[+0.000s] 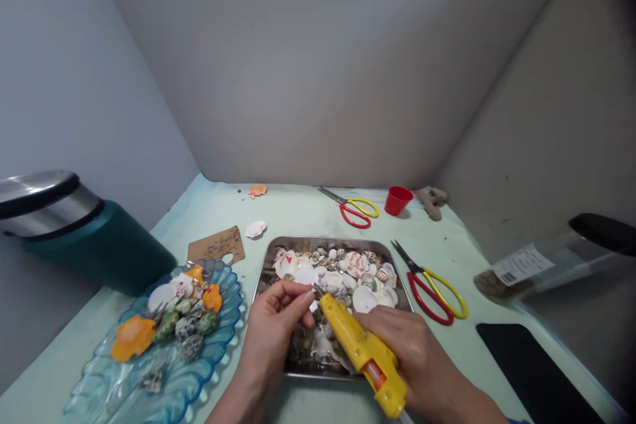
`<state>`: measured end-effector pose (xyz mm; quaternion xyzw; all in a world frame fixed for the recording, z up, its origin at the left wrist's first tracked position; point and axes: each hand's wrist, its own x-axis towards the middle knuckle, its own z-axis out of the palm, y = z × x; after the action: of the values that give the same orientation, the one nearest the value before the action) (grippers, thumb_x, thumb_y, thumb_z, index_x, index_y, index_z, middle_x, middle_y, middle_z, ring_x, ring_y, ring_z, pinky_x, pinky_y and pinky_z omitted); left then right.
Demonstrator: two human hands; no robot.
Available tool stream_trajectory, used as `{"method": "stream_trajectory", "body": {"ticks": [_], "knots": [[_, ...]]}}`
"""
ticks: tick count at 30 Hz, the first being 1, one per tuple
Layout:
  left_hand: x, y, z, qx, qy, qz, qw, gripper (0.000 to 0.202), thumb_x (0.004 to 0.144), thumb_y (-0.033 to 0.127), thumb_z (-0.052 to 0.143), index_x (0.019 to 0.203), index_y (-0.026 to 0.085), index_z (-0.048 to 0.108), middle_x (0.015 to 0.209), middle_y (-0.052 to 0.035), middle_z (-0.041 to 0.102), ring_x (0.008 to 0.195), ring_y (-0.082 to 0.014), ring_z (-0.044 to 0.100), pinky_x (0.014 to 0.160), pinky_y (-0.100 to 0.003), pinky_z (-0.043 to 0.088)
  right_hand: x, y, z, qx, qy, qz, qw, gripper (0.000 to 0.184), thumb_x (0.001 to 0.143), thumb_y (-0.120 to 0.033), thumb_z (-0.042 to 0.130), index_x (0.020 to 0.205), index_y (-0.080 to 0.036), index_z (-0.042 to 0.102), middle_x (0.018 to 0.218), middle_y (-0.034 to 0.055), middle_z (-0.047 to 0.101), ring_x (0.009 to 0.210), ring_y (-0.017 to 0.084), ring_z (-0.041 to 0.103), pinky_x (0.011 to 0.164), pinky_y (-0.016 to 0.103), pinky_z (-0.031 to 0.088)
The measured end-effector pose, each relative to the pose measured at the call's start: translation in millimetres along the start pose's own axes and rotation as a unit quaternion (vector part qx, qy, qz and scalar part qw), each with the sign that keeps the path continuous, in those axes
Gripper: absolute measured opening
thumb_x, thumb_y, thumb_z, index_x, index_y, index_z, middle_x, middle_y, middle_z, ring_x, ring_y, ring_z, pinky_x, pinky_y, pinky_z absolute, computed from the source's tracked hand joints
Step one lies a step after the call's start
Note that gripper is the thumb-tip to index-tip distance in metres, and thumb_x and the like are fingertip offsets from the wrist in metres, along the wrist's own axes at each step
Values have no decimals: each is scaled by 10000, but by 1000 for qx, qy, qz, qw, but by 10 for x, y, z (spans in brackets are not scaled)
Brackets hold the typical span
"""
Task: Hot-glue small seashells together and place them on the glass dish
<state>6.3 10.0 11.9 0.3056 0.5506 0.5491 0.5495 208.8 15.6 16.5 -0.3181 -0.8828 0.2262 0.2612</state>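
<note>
My right hand [405, 344] is wrapped round a yellow hot glue gun [358, 344], whose metal nozzle points up and to the left. The fingertips of my left hand [278, 315] are pinched together right at the nozzle. What they hold is small and mostly hidden, with a bit of white and red showing. Beneath both hands lies a metal tray [330, 238] full of seashells [365, 298], many of them white. Left of my left hand is a blue scalloped glass plate [226, 344] with orange shells [133, 338] and green and grey spiky shells [169, 326].
Two pairs of scissors [350, 205] with red and yellow handles lie behind and right of the tray. A red cup [398, 200], ginger-like root [433, 202], brown card [218, 246], white shell [256, 230], teal bottle [114, 245], clear jar [531, 271] and black phone-like slab [536, 371] surround it.
</note>
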Motion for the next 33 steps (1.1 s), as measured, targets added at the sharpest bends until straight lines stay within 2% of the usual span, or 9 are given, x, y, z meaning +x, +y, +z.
{"method": "stream_trajectory", "body": {"ticks": [8,15,19,23,27,33], "knots": [[-10,6,4,-19,7,2,1000,262,643,362,747,715,142,624,420,15,587,348,-55,429,377,-144,290,4,-20,-17,1,16,-15,1000,233,829,-313,558,976,-135,594,684,55,601,604,173,531,544,270,348],[-19,58,-16,-55,11,-10,998,261,654,345,750,741,138,616,490,-3,629,404,-59,482,400,-135,332,19,-16,-11,14,37,-1,999,186,814,-258,573,965,-155,603,691,45,602,610,171,545,548,267,363],[-9,55,-30,-65,20,-22,997,276,659,356,748,741,132,609,499,7,619,373,-39,436,358,-121,277,3,-6,-11,23,22,-2,999,191,809,-263,584,965,-152,602,696,45,603,610,170,541,546,270,354],[-3,50,-25,-80,20,-12,996,238,679,314,740,737,123,611,518,1,624,431,-46,486,411,-118,346,-7,18,0,16,9,-8,1000,223,814,-289,581,985,-147,597,711,52,611,626,178,542,558,278,350],[7,42,-19,-84,11,-25,996,238,683,327,733,737,127,615,505,10,611,393,-47,464,393,-138,354,-13,29,16,5,1,-1,1000,229,816,-294,576,990,-146,597,712,54,611,636,179,545,564,276,353],[6,24,-36,-82,2,-7,997,238,643,306,759,711,121,626,708,-42,689,437,-38,491,435,-152,396,-10,0,2,4,9,-1,1000,220,821,-317,571,955,-146,601,701,56,613,623,177,546,557,273,359]]}}
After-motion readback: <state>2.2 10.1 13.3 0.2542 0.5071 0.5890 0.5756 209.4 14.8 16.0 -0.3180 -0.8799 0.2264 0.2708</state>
